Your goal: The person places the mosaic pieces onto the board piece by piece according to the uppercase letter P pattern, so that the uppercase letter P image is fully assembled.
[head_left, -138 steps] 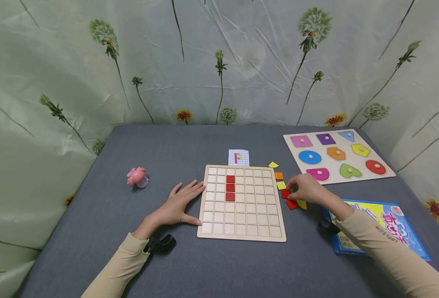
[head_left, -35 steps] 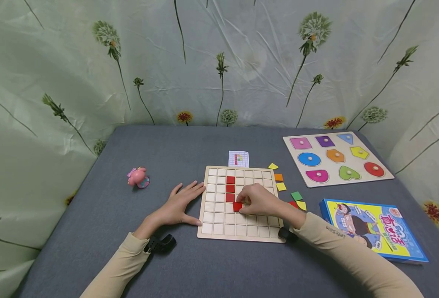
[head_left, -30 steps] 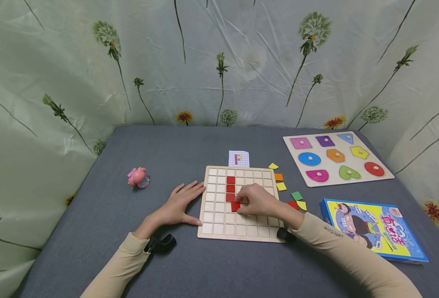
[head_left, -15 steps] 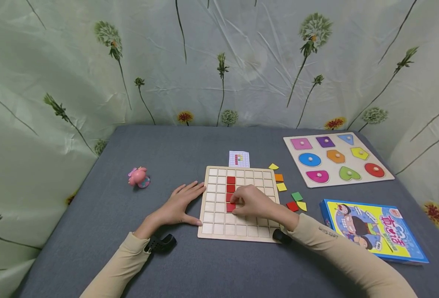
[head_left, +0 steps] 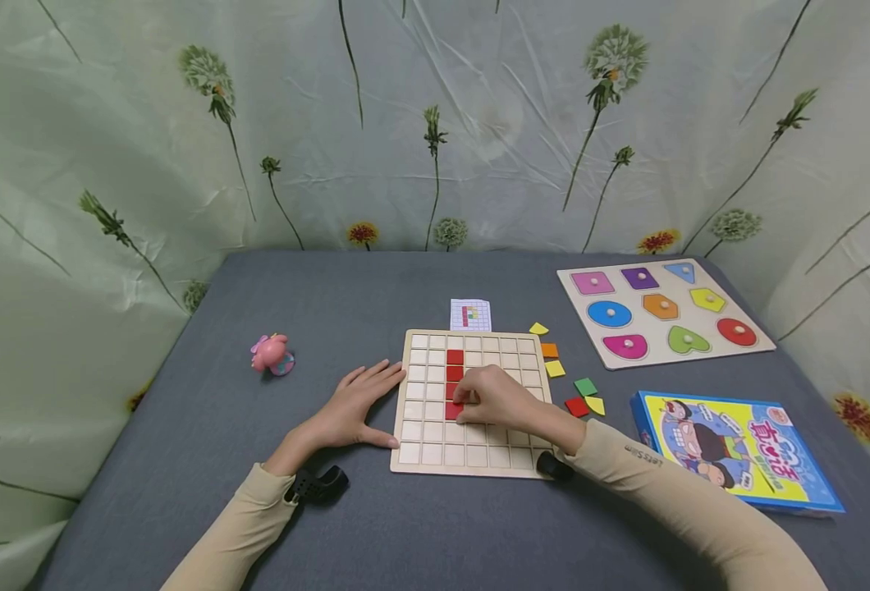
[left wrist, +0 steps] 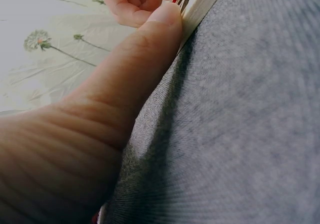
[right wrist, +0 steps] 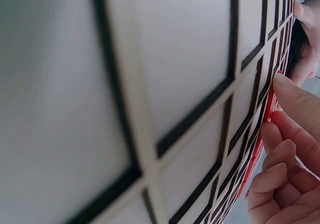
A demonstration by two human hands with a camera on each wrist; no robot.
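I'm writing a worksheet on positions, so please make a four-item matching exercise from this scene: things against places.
1. Person's left hand
2. Person's right hand
3. White paper card with coloured squares
4. Pink toy figurine

A. At the lowest red square tile on the pale wooden grid board
B. Left of the board, apart from it
C. Touching the board's left edge
D. At the board's far edge

Pairs: 1-C, 2-A, 3-D, 4-B

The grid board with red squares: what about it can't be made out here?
Head view: part of the lowest red square and of the board, hidden by the right hand.
Left wrist view: most of the board, cut off by the top edge.
Right wrist view: the nearest cells, blurred.
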